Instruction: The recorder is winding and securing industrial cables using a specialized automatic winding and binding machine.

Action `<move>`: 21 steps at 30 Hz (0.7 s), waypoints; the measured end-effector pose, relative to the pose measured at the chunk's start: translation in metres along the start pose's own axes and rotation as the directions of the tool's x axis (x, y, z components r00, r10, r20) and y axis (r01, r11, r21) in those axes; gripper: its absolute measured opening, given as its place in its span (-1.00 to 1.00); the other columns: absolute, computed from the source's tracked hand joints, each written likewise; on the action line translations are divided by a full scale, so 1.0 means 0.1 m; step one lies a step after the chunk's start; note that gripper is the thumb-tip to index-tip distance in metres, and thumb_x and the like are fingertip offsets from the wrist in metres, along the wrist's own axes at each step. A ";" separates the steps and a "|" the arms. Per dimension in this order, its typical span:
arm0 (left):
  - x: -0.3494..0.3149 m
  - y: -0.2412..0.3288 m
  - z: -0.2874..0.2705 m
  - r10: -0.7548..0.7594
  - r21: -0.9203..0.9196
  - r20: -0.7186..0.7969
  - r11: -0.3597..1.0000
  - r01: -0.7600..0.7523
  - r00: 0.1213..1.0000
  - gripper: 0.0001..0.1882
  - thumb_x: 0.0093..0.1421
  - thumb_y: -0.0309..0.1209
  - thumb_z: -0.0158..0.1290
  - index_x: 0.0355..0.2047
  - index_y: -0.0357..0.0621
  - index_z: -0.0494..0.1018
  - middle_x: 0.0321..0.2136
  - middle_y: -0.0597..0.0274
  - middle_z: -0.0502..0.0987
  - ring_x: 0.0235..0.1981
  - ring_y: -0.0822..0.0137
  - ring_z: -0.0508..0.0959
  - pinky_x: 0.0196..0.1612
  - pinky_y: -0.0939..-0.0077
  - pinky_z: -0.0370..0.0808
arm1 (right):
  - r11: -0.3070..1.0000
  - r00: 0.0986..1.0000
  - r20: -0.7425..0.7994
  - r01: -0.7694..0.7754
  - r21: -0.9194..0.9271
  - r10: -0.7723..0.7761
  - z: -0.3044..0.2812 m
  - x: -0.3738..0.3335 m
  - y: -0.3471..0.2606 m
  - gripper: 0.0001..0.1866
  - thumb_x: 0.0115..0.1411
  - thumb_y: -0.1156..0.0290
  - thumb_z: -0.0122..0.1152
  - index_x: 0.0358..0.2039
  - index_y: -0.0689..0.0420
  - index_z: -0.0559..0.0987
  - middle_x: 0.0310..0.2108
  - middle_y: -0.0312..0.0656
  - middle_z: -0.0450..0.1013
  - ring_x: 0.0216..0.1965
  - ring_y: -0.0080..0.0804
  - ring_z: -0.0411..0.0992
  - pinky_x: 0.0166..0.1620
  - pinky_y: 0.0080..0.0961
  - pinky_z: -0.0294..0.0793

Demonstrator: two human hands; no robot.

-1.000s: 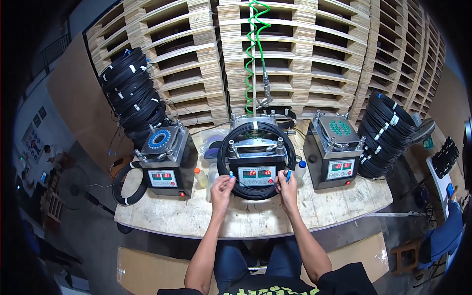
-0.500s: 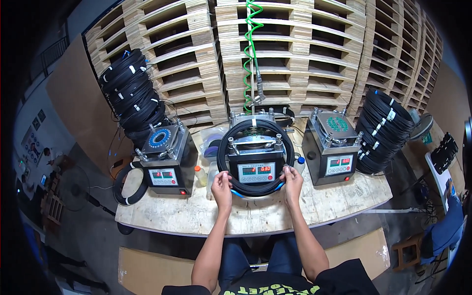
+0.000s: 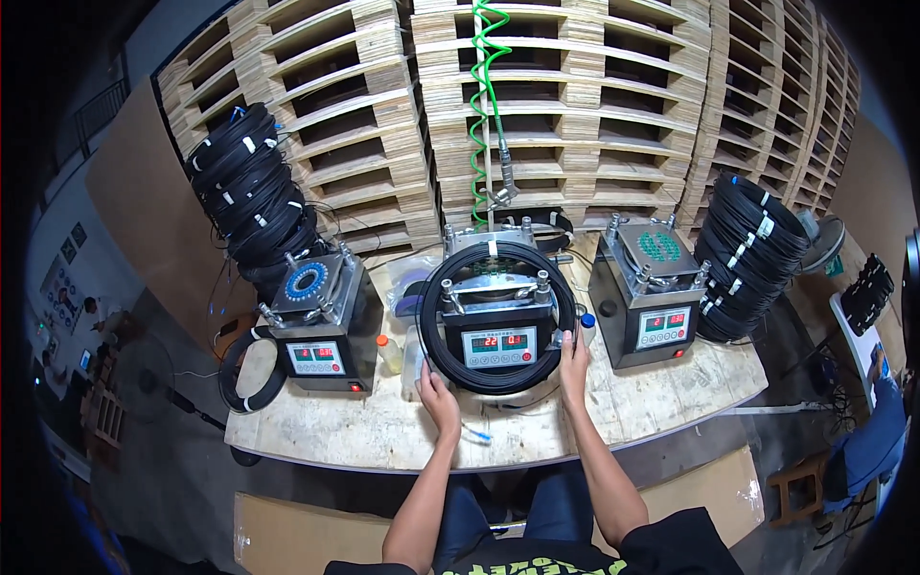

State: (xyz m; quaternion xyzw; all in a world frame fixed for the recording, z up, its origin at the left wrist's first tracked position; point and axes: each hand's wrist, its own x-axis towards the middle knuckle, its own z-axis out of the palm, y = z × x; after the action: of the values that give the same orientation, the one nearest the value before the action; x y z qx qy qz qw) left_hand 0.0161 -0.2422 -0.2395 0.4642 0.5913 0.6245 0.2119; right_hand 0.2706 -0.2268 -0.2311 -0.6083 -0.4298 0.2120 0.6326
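Note:
A coil of black cable point(image 3: 443, 356), bound with white ties, stands tilted up in front of the middle polishing-type machine point(image 3: 500, 347), whose lit panel shows through the ring. My right hand point(image 3: 573, 369) grips the coil's right side, thumb toward me. My left hand point(image 3: 441, 402) is closed at the coil's lower left edge, where a thin strand of cable bows outward; its fingertips are partly hidden. Just right of that hand, a loose cable end with a light-blue connector point(image 3: 484, 438) hangs over the wooden table point(image 3: 383, 431).
Similar machines stand at left point(image 3: 321, 359) and right point(image 3: 661, 326). Tall stacks of black coils rise at left point(image 3: 254, 192) and right point(image 3: 752, 249). Small bottles with an orange cap point(image 3: 385, 353) and a blue cap point(image 3: 587, 321) flank the middle machine. A green coiled air hose point(image 3: 494, 57) hangs before wooden pallets point(image 3: 594, 115).
My left hand has moved down and slightly right; my right hand has shifted slightly right. The coil has come a little lower, and the blue connector end now hangs below it.

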 end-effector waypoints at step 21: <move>0.73 0.20 -0.37 -0.154 0.101 0.539 0.988 0.118 0.828 -0.47 0.35 0.01 0.01 -0.46 -0.27 0.33 -0.69 0.17 0.39 -0.64 0.31 0.44 -0.49 0.38 0.40 | 0.996 0.987 0.148 0.064 -0.064 -0.054 -0.02 0.06 -0.28 -0.50 0.26 0.28 0.23 0.11 0.27 0.34 -0.16 0.00 0.53 -0.14 -0.17 0.52 -0.04 -0.33 0.45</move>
State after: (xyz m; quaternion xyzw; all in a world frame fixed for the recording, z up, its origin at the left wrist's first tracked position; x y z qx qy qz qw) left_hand -0.0440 -0.2075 -0.1923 0.5858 0.5576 0.4307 0.4005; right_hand 0.2682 -0.2285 -0.2025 -0.5995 -0.4998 0.2226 0.5841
